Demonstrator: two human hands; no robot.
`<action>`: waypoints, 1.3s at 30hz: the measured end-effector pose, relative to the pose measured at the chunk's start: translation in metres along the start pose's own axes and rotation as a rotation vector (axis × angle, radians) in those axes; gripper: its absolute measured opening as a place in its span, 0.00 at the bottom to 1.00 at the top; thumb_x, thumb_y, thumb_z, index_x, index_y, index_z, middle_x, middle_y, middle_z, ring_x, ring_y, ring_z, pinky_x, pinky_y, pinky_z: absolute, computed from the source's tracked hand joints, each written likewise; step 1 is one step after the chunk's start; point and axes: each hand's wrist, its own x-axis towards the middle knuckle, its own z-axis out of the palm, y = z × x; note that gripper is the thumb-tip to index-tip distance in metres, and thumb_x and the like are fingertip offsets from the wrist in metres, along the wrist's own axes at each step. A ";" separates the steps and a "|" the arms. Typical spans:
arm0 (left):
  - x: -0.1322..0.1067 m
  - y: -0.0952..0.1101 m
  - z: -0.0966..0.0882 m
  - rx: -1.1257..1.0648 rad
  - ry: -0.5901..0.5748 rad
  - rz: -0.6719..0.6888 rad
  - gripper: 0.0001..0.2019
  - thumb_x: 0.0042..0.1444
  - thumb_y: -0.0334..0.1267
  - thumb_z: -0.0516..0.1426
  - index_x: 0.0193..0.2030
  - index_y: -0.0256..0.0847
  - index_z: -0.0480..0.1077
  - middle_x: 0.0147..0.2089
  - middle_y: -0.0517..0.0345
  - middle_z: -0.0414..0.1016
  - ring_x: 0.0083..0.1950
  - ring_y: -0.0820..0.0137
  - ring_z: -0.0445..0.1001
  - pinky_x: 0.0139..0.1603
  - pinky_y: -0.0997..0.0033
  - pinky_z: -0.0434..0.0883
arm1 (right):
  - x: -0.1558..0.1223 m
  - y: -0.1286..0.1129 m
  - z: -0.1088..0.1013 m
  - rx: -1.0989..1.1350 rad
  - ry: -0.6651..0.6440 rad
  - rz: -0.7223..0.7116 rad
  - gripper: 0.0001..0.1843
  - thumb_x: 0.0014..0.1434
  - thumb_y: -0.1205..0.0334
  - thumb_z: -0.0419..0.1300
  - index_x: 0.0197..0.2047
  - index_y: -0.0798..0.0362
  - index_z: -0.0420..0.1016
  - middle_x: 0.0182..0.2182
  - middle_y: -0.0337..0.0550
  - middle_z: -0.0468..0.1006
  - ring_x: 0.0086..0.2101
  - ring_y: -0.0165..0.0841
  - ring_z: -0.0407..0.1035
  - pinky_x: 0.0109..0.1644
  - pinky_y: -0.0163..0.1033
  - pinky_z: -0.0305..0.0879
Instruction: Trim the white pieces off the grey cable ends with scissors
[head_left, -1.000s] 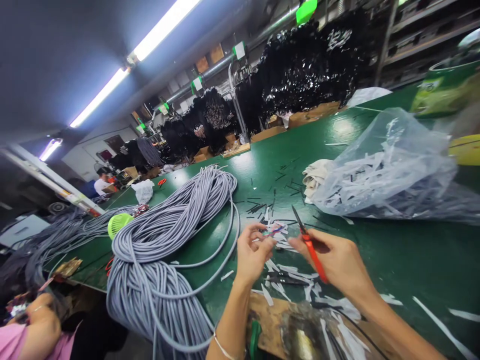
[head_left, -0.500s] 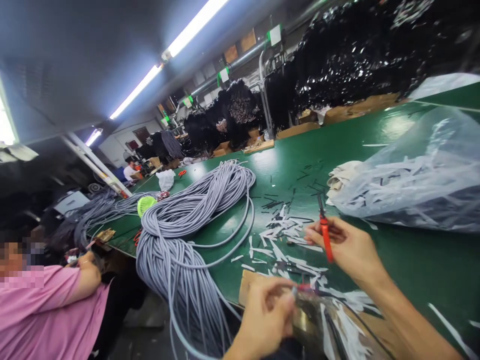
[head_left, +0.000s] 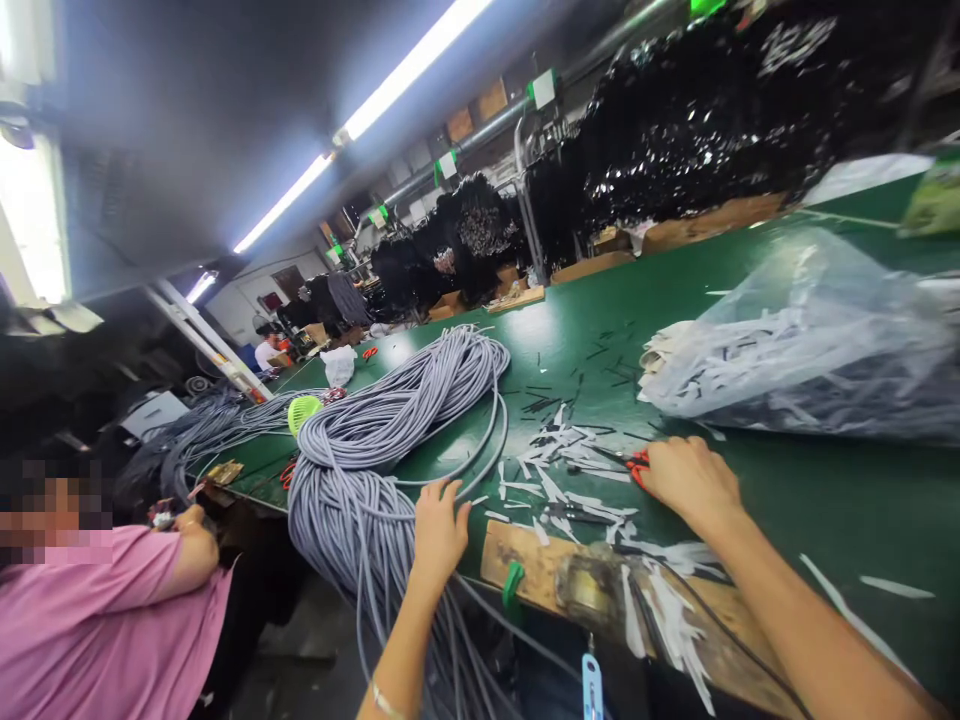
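Note:
At the right edge of the big grey cable bundle (head_left: 405, 400) is my left hand (head_left: 441, 532), fingers apart and bent over the nearest cables. Whether its fingertips touch a cable I cannot tell. My right hand (head_left: 694, 485) is low over the table, closed around red-handled cutters (head_left: 638, 467) whose dark jaws point left into the scraps. White strip scraps (head_left: 559, 465) and short black pieces (head_left: 541, 404) lie around the jaws. Between my hands, at the table edge, a small worn machine block (head_left: 589, 583) sits on a wooden board (head_left: 529, 565).
A clear plastic bag (head_left: 810, 350) of white strips lies on the green table (head_left: 825, 500) at right. A green clamp (head_left: 513, 583) and a light-blue tag (head_left: 592, 685) are at the front edge. A person in pink (head_left: 112, 620) sits at left.
My left hand has moved from the machine block leftward to the grey cables. My right hand has lowered the cutters from upright to nearly flat over the scraps.

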 end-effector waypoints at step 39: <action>0.078 0.077 0.030 -0.374 0.343 0.120 0.08 0.55 0.32 0.50 0.33 0.37 0.70 0.29 0.53 0.73 0.30 0.67 0.71 0.34 0.71 0.65 | -0.007 -0.036 0.020 0.175 -0.116 0.064 0.11 0.41 0.77 0.49 0.24 0.54 0.68 0.26 0.46 0.72 0.29 0.35 0.69 0.33 0.36 0.61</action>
